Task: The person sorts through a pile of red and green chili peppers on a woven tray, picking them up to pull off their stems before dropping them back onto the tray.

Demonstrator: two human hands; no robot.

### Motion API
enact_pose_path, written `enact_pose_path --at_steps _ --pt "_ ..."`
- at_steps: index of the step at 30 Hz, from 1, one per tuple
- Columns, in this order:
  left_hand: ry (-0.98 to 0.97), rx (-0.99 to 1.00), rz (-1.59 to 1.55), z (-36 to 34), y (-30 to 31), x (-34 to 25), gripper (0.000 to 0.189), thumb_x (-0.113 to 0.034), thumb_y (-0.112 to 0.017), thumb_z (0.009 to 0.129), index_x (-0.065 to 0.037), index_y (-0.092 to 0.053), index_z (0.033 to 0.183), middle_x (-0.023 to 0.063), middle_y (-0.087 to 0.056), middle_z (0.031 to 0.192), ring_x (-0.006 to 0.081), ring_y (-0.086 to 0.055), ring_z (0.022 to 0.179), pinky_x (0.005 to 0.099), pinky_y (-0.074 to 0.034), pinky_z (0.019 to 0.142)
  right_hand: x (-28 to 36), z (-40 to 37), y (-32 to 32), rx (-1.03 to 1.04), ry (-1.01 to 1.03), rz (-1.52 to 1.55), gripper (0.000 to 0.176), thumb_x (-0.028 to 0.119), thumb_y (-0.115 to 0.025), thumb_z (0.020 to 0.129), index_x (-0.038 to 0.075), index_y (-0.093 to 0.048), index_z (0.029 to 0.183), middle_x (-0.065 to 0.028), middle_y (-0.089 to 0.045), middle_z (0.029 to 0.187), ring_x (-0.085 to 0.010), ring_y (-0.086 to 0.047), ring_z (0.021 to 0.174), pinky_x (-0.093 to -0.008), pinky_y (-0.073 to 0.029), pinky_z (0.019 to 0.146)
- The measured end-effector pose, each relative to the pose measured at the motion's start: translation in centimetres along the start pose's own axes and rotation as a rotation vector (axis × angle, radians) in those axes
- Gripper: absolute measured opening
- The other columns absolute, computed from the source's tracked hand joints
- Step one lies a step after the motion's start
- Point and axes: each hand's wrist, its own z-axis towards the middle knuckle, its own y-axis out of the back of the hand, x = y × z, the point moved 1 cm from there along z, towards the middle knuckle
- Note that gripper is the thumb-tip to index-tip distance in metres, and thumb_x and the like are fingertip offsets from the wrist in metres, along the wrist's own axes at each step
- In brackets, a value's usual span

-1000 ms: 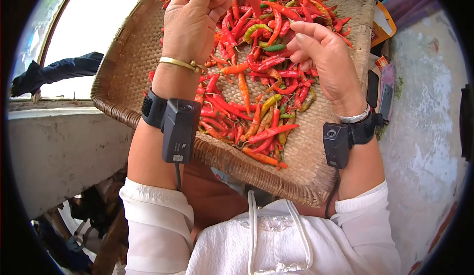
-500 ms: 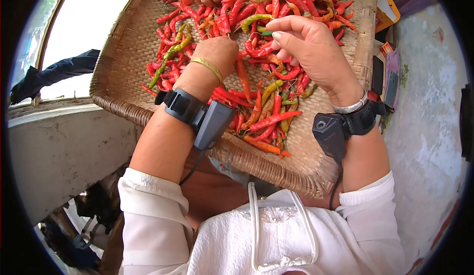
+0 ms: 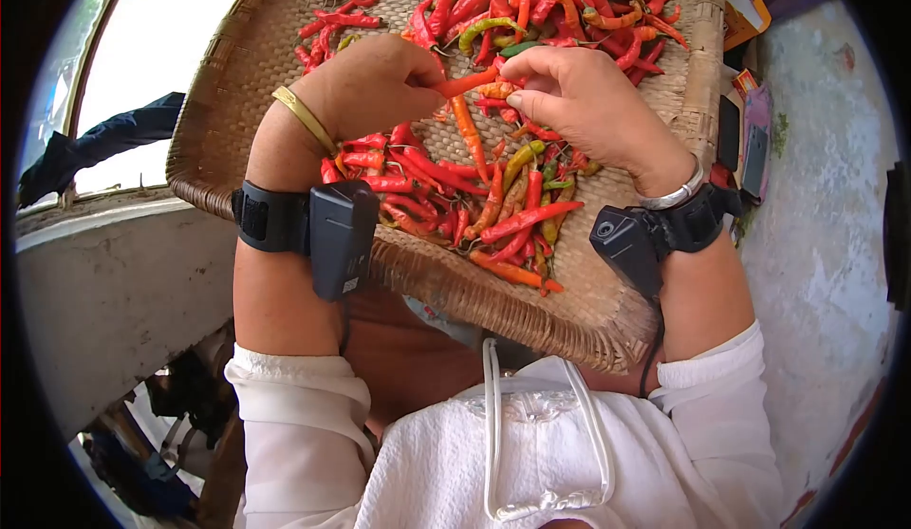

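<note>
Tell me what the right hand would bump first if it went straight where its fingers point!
Probably the orange-red chili held in the left hand; its tip looks close to the right hand, perhaps touching.

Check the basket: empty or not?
Not empty: chilies lie in piles in the basket, with bare weave showing between them.

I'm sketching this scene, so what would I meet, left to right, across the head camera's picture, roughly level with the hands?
Dark cloth, gold bracelet, left hand, orange-red chili between the hands, right hand, grey phone-like device.
</note>
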Motion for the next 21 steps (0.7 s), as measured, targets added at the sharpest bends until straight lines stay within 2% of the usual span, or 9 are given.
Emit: enact_pose_path --at_steps 3,6,7,9,10,12,14,15,21 --pt "0.258 -0.031 -0.260 -1.0 2.4 -1.1 0.016 -0.016 -0.058 0.082 -0.001 -0.061 0.088 -0.0036 -0.055 0.066 0.0008 -0.046 0.058 0.0172 -0.038 0.050 0.3 -0.1 0.4 -0.041 0.017 -0.046 0.024 0.020 -0.060 0.075 0.001 -0.062 0.091 -0.0153 -0.062 0.073 -0.0265 -0.062 0.070 -0.0341 -0.047 0.063" --pt "0.025 -0.435 -0.432 -0.2 2.7 0.8 0.027 -0.020 -0.056 0.087 -0.003 -0.057 0.108 -0.0029 -0.060 0.081 0.0015 -0.049 0.062 0.0162 -0.041 0.054 0.2 -0.1 0.3 -0.033 0.004 -0.154 0.024 0.019 -0.060 0.075 0.001 -0.062 0.091 -0.0155 -0.062 0.075 -0.0281 -0.062 0.072 -0.0345 -0.047 0.065" --pt "0.031 -0.437 -0.435 0.3 2.1 0.6 0.027 -0.020 -0.056 0.087 -0.003 -0.057 0.108 -0.0029 -0.060 0.081 0.0015 -0.049 0.062 0.0162 -0.041 0.054 -0.2 -0.2 -0.2 0.052 -0.006 -0.117 0.025 0.019 -0.061 0.075 0.001 -0.062 0.091 -0.0156 -0.062 0.077 -0.0287 -0.061 0.074 -0.0351 -0.047 0.066" --pt "-0.258 -0.742 -0.490 1.5 1.1 -0.1 0.031 -0.020 -0.055 0.088 -0.003 -0.055 0.114 -0.0035 -0.062 0.088 0.0063 -0.055 0.067 0.0202 -0.045 0.059 0.3 -0.3 -0.5 0.237 0.000 -0.266 0.026 0.020 -0.062 0.074 0.003 -0.062 0.094 -0.0157 -0.062 0.083 -0.0307 -0.060 0.080 -0.0380 -0.047 0.070" --pt "-0.305 -0.667 -0.069 1.7 1.4 0.9 0.026 -0.018 -0.058 0.085 -0.002 -0.059 0.106 -0.0001 -0.064 0.083 0.0111 -0.059 0.070 0.0240 -0.047 0.063 0.4 -0.5 -0.7 0.240 0.000 -0.267 0.026 0.020 -0.062 0.074 0.003 -0.062 0.094 -0.0157 -0.062 0.083 -0.0307 -0.060 0.080 -0.0380 -0.047 0.070" --pt "-0.080 -0.280 0.138 1.4 0.1 0.7 0.020 -0.012 -0.060 0.079 -0.004 -0.063 0.097 0.0075 -0.065 0.079 0.0178 -0.061 0.069 0.0277 -0.048 0.064 0.1 -0.9 -1.3 0.375 -0.007 -0.388 0.025 0.020 -0.062 0.074 0.005 -0.062 0.094 -0.0156 -0.062 0.084 -0.0318 -0.060 0.082 -0.0400 -0.047 0.072" --pt "-0.068 -0.077 0.254 1.7 -2.3 1.1 0.019 -0.009 -0.060 0.071 -0.004 -0.064 0.089 0.0139 -0.063 0.078 0.0262 -0.061 0.072 0.0334 -0.049 0.067 0.1 -0.8 -1.1 0.365 -0.006 -0.428 0.024 0.019 -0.062 0.073 0.005 -0.062 0.093 -0.0162 -0.062 0.085 -0.0325 -0.059 0.084 -0.0418 -0.046 0.073" --pt "-0.027 0.054 0.246 1.9 -3.6 1.9 0.025 -0.008 -0.059 0.069 -0.010 -0.064 0.094 0.0141 -0.062 0.079 0.0307 -0.060 0.074 0.0390 -0.048 0.068 0.2 -0.8 -0.8 0.311 0.038 -0.438 0.024 0.019 -0.063 0.073 0.005 -0.062 0.093 -0.0164 -0.062 0.086 -0.0324 -0.059 0.085 -0.0422 -0.046 0.073" --pt "0.030 0.171 0.531 2.6 -6.0 0.6 0.029 -0.007 -0.054 0.075 -0.018 -0.062 0.101 0.0103 -0.064 0.089 0.0274 -0.063 0.082 0.0392 -0.051 0.072 0.6 -0.6 -0.7 0.269 0.035 -0.448 0.025 0.019 -0.063 0.073 0.005 -0.061 0.093 -0.0166 -0.061 0.086 -0.0327 -0.058 0.087 -0.0431 -0.046 0.073"
